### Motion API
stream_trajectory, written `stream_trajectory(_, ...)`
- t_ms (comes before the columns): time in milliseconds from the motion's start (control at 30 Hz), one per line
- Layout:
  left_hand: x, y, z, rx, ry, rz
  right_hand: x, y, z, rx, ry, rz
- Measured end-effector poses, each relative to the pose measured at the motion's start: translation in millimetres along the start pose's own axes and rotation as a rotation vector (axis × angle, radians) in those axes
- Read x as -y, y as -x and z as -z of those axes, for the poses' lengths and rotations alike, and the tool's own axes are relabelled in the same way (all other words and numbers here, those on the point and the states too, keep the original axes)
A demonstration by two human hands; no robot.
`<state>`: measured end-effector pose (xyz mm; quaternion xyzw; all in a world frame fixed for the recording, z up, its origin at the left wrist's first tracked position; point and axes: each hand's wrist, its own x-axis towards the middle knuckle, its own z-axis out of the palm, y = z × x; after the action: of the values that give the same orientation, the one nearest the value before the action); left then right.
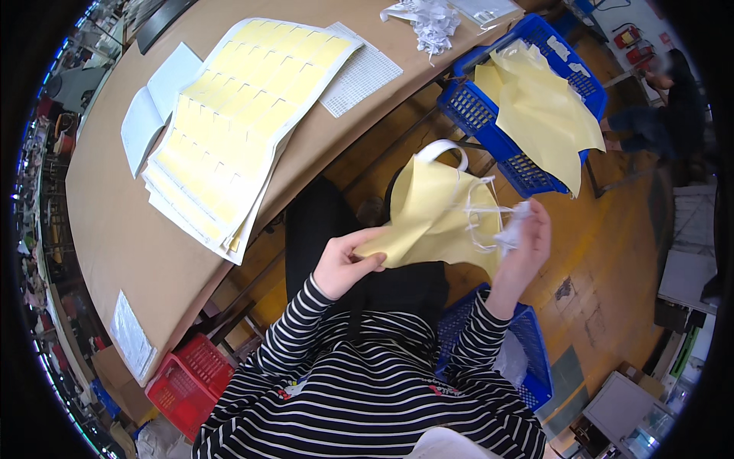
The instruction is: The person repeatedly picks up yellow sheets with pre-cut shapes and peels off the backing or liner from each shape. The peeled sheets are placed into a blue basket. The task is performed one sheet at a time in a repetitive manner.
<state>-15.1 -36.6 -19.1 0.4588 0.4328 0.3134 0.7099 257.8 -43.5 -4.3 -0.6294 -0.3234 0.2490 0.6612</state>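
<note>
Above the lap point(409, 287) | right hand point(527, 249), blurry, grips white strips point(510, 231) | left hand point(344, 262), apart from it, pinches a yellow sheet point(428, 206) | sheet is bent, pale, white loop point(442, 145) at its top | upper blue basket point(469, 107) holds floppy yellow sheets point(543, 115) | lower blue basket point(540, 356), partly hidden by striped sleeve point(482, 321), holds something white point(510, 359)

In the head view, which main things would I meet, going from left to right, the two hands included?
Flat silvery packet → red basket → left hand → yellow sheet → right hand → person in dark clothes.
</note>
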Motion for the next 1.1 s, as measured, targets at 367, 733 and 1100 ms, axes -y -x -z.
stream_trajectory(367, 21.4, 13.0, 19.6, 0.307, -0.213, 0.034, 39.3, -38.4, 55.7, -0.384, -0.027, 0.286)
stream_trajectory(733, 61.7, 24.4, 63.0, 0.163, -0.033, 0.346, 54.8, -91.2, 127.7, -0.116, -0.122, 0.395)
stream_trajectory(1100, 81.1, 23.0, -10.3, 0.359, -0.099, 0.27, -37.8, -4.3, -65.0, 1.169, 0.915, 0.57)
